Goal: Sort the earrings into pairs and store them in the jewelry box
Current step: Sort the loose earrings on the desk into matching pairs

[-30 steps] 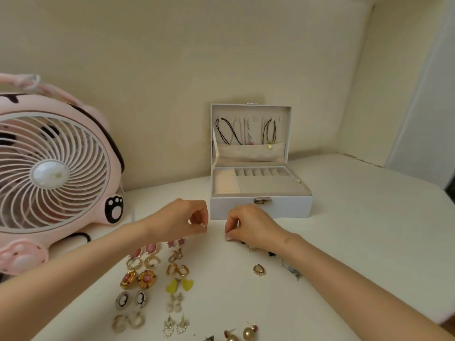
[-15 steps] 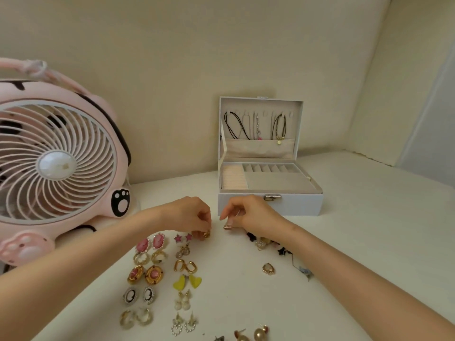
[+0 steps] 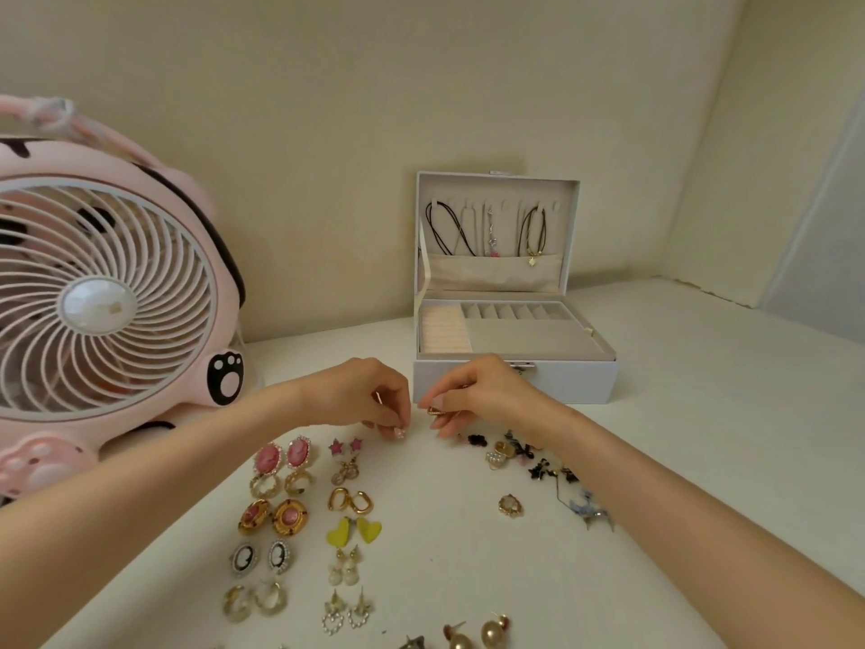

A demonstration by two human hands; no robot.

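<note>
The open white jewelry box (image 3: 566, 381) stands at the back of the table, its lid up with necklaces hanging inside. Paired earrings lie in two columns on the table, from pink oval ones (image 3: 282, 454) down to pearl hearts (image 3: 347, 613). Unsorted earrings form a loose heap (image 3: 529, 459) under my right wrist, with a lone gold earring (image 3: 509, 504) nearby. My left hand (image 3: 362, 398) pinches a small earring just above the table by the pink stars (image 3: 345, 445). My right hand (image 3: 477, 395) pinches a small gold earring (image 3: 435, 411) in front of the box.
A large pink fan (image 3: 103, 292) stands at the left, close to my left forearm. Two gold ball earrings (image 3: 477, 632) lie at the near edge. The wall runs behind the box, and the table (image 3: 702, 437) extends to the right.
The camera view has shifted, so the box sits further right in the frame. Both hands stay close together in front of the box, and my left hand has lowered its fingertips toward the table.
</note>
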